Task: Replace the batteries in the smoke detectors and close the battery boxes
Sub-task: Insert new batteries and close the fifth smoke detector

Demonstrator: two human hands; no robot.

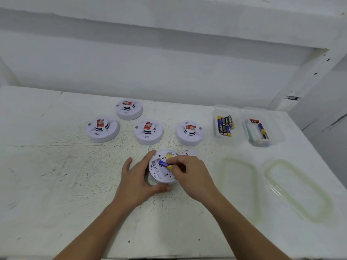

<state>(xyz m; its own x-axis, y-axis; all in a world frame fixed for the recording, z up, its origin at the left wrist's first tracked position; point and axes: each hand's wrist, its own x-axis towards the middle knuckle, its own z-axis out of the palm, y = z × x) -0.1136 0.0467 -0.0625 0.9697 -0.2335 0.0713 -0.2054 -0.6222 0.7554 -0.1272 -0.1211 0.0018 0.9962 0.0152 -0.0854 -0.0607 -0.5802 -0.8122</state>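
Note:
A white smoke detector (pixel 159 173) lies upside down at the table's middle, its battery compartment open. My left hand (pixel 137 177) cups its left and near rim. My right hand (pixel 191 175) pinches a blue and yellow battery (pixel 164 164), whose blue end rests in the compartment. The detector's white cover (pixel 188 152) lies just behind my right hand. Several other detectors stand face up behind: one (pixel 102 129) at the left, one (pixel 129 109) farthest back, one (pixel 148 132) in the middle and one (pixel 189 132) at the right.
Two clear plastic boxes stand at the back right: the left box (pixel 218 136) holds several batteries, the right box (pixel 277 136) holds one battery and a packet. Their two lids (pixel 239 186) (pixel 298 188) lie in front of them. The table's right edge runs close by.

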